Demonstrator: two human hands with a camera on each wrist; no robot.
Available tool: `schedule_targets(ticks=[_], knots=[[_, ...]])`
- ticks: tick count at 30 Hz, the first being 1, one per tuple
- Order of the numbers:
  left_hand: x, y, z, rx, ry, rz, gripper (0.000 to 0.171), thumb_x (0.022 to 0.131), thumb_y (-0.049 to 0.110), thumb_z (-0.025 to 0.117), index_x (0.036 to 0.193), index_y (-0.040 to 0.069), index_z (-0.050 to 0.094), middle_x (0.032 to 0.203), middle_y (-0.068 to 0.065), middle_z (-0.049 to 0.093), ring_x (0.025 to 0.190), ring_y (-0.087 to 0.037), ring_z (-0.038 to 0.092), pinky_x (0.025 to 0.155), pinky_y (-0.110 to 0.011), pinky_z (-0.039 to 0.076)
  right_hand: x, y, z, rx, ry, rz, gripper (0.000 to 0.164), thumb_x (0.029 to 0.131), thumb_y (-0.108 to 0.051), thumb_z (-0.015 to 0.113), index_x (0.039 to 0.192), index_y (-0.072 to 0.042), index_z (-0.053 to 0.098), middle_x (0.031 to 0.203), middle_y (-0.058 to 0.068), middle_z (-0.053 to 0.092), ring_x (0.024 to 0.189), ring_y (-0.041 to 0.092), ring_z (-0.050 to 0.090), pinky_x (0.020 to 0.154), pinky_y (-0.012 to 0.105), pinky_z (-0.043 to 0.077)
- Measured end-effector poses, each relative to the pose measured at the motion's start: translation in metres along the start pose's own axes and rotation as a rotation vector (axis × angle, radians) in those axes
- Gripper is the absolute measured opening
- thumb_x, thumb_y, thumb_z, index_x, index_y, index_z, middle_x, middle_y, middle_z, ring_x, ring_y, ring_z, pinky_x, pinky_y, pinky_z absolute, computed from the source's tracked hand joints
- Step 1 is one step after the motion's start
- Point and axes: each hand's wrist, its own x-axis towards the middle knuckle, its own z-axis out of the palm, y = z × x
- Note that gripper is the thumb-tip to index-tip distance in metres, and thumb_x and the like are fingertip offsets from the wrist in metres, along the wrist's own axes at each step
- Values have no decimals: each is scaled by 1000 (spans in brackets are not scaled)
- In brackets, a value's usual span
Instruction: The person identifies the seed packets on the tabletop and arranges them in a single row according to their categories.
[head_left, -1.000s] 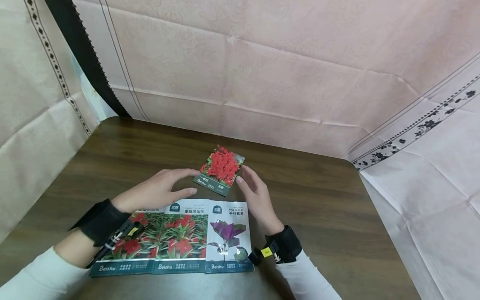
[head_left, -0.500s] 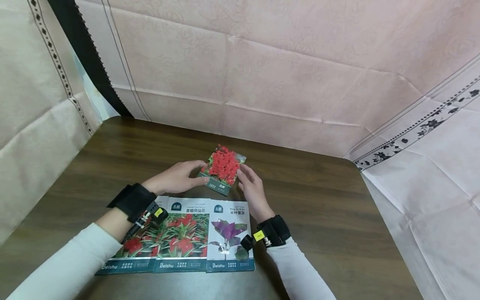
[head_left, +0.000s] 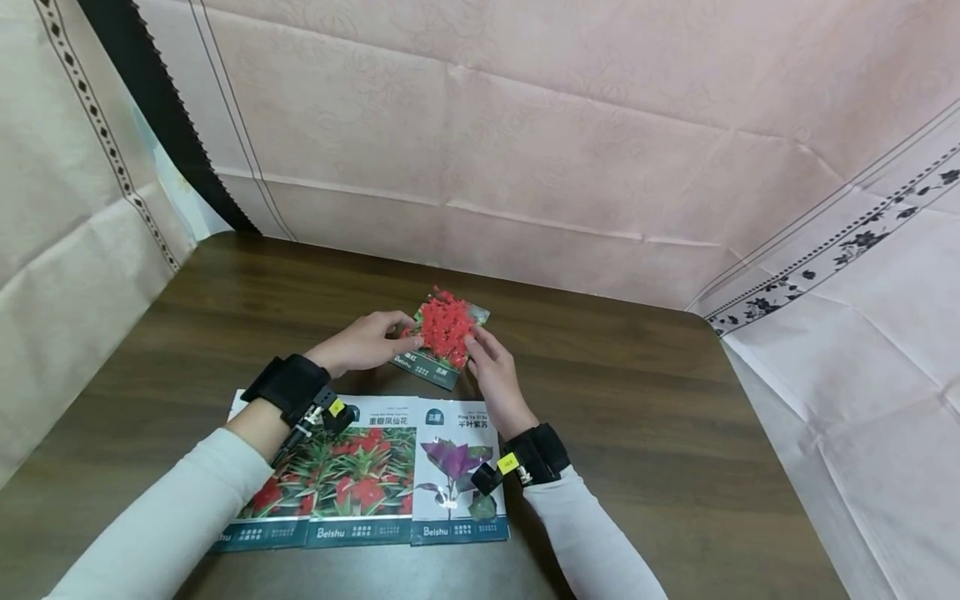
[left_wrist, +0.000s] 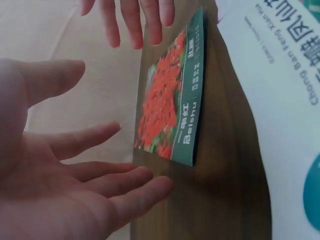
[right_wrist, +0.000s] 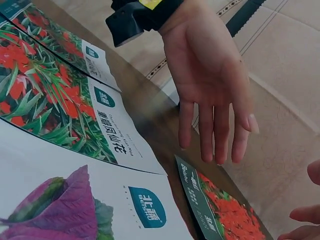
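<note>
A small seed packet [head_left: 446, 327] with red flowers and a green lower band lies askew on the table. My left hand [head_left: 365, 340] is at its left side, thumb and forefinger spread near its edge. In the left wrist view, a gap shows between those fingers and the packet. My right hand [head_left: 497, 379] is at the packet's right side, its fingers extended close to that edge; contact there cannot be made out. Nearer me lie larger seed packets side by side: a purple-leaved one [head_left: 450, 462] and a red-flowered one [head_left: 365, 479], with a similar packet [head_left: 262, 500] partly hidden under my left wrist.
The dark wooden table [head_left: 660, 433] carries all the packets. Behind it hangs a pale pink cloth [head_left: 562, 150], with white patterned cloth [head_left: 885, 333] along the right. A black camera strap [head_left: 288, 390] sits on the left wrist and another [head_left: 547, 454] on the right.
My left hand has moved right and away from me, uncovering more of the larger packets' middle. My right hand has shifted slightly left. The small packet stays almost where it was.
</note>
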Motion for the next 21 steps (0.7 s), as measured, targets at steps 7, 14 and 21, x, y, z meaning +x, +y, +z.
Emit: schedule_targets(ticks=[7, 14, 21], knots=[[7, -6, 4, -39, 13, -32, 54, 99, 40, 51, 141, 6, 45, 148, -22, 41, 137, -40, 38, 105, -58, 39, 3, 0, 4, 1, -18, 54, 57, 102, -38, 47, 151, -16, 33, 157, 3, 33, 145, 20, 33, 117, 40, 31], [7, -4, 6, -29, 14, -29, 53, 99, 41, 51, 139, 6, 47, 146, -21, 43, 134, -39, 42, 102, -55, 42, 5, 2, 5, 3, -45, 54, 58, 102, -38, 47, 152, -14, 30, 158, 5, 30, 146, 23, 29, 118, 44, 29], [9, -5, 6, -27, 55, -19, 46, 99, 40, 51, 133, 8, 54, 142, -20, 47, 130, -37, 46, 100, -53, 44, 5, 3, 5, 2, -64, 51, 59, 102, -37, 46, 153, -15, 28, 160, 4, 27, 147, 23, 27, 119, 42, 28]])
